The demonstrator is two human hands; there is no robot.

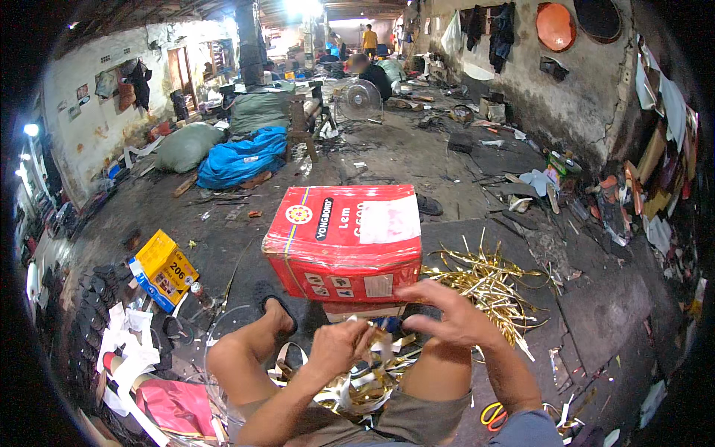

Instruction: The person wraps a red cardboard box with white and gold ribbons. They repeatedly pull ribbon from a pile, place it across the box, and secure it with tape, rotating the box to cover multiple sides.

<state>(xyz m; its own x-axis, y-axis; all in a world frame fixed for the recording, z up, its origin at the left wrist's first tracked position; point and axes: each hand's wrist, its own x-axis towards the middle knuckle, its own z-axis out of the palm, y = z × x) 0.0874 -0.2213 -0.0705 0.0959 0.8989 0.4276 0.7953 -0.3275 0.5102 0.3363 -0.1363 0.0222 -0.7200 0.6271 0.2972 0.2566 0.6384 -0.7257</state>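
Observation:
My left hand (340, 347) is closed, its fingers pinched on pale and gold strips (381, 350) that hang between my knees; motion smears them somewhat. To its right, my right hand (447, 316) is raised over my right knee, thumb and fingers apart, with nothing visible in it. Just beyond both hands stands a red cardboard carton (339, 264), a pale torn label on its top. More gold and white strips (346, 391) lie in a tangle between my thighs.
A heap of gold strips (491, 287) spreads on the floor right of the carton. Scissors (493, 416) with orange and yellow handles lie by my right arm. At left are a yellow and blue box (165, 270) and pink sheet material (177, 406). A fan (359, 100) stands farther back.

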